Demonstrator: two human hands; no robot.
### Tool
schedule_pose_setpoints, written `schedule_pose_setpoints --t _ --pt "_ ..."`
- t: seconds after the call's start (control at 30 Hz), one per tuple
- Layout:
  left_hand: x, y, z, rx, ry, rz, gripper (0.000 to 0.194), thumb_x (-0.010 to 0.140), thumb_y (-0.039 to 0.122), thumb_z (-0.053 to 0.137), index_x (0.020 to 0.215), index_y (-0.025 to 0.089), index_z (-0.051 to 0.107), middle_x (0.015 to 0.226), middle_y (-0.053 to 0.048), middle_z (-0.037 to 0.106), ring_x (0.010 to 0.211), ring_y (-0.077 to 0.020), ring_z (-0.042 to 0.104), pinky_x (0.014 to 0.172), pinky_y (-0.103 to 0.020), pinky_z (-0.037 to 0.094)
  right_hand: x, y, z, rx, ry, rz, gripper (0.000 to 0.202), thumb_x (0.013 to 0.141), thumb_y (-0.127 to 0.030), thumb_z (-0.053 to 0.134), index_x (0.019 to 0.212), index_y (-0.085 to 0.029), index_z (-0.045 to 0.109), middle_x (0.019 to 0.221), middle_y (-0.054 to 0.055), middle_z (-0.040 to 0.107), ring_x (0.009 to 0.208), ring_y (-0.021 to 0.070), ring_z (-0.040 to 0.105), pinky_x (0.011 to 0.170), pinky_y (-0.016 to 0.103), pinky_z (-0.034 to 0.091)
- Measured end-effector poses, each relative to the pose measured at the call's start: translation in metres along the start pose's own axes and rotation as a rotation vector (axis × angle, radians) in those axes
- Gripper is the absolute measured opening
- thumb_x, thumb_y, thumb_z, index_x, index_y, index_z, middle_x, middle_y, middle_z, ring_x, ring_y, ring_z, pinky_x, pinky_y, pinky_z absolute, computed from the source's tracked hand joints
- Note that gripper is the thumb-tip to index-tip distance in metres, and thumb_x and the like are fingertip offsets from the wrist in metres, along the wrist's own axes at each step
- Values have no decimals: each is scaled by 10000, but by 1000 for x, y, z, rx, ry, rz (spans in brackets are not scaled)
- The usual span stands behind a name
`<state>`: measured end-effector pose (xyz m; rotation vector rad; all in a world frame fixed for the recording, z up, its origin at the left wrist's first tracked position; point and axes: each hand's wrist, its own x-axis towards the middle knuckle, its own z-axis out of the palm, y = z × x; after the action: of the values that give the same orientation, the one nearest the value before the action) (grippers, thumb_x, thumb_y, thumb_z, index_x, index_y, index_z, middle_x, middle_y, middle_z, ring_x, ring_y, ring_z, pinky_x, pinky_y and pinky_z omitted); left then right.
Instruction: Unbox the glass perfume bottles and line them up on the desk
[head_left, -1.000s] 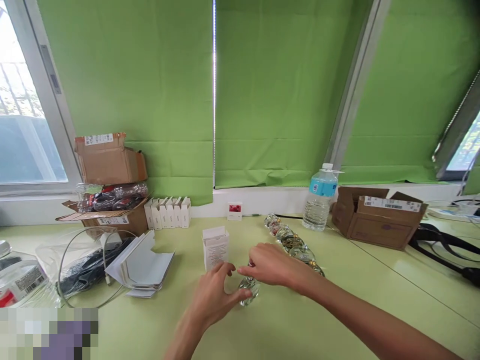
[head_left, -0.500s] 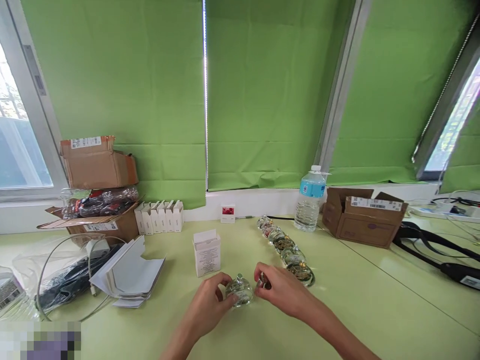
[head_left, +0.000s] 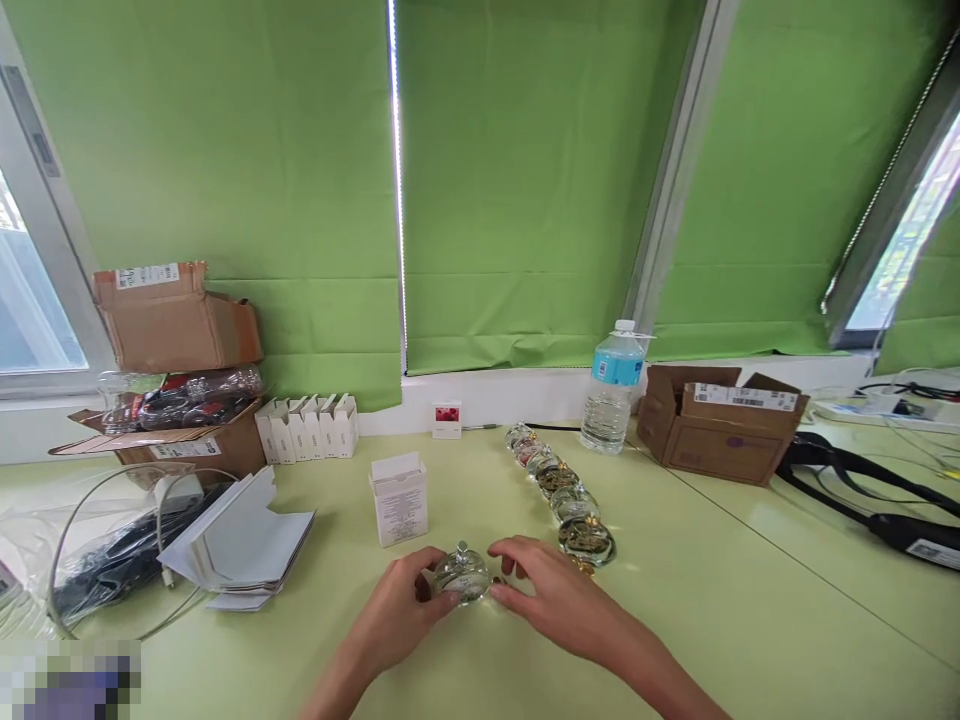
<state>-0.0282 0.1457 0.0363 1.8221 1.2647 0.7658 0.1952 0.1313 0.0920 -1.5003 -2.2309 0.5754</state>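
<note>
Low in the middle of the view stands a round clear glass perfume bottle (head_left: pixel 463 578) with a silver spray nozzle on top. My left hand (head_left: pixel 401 605) grips its left side between thumb and fingers. On the other side, my right hand (head_left: pixel 536 590) has its fingers apart and holds nothing; its fingertips are close to the glass, and I cannot tell if they touch. A small gold-coloured piece (head_left: pixel 583 567) lies just beyond the right hand, partly hidden by it. Behind the bottle stands a white carton (head_left: pixel 399 505) with its top flap up.
A row of several round glass bottles (head_left: pixel 559 480) runs away to the back. Several narrow white cartons (head_left: pixel 307 430) line the wall at left. There are also a water bottle (head_left: pixel 611 390), brown cardboard boxes (head_left: pixel 724 435) and folded white card (head_left: pixel 240 540).
The small piece in my right hand has been let go, and that hand's fingers have opened beside the perfume bottle. My left hand keeps its hold. The whole view has shifted slightly.
</note>
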Motion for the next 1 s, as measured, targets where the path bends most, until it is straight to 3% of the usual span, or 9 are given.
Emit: schedule_pose_setpoints --t 0.17,0.33,0.47,1.0 --pt "1 -1 1 16 6 7 225 778 344 587 954 207 617 689 49 549 613 -115 454 564 -220 307 10 -20 8 125 181 -118 249 891 -348 471 1063 -246 618 1065 25 638 985 172 571 851 276 411" --pt "0 3 0 2 4 18 214 772 325 593 948 206 615 718 47 563 620 -112 452 575 -219 317 22 -25 20 129 243 -159 162 848 -313 560 963 -230 640 988 18 655 952 178 574 831 285 421" --pt "-1 5 -1 -2 7 23 202 770 310 593 941 207 618 709 52 553 615 -109 450 573 -219 316 25 -23 25 126 267 -185 108 857 -278 547 861 -210 631 900 15 652 866 166 578 782 280 426" --pt "-1 4 -1 13 14 64 150 771 307 608 881 204 615 722 54 530 648 -109 443 591 -226 313 24 -21 30 43 299 -247 121 905 -270 505 866 -214 606 884 13 649 866 178 557 770 293 415"
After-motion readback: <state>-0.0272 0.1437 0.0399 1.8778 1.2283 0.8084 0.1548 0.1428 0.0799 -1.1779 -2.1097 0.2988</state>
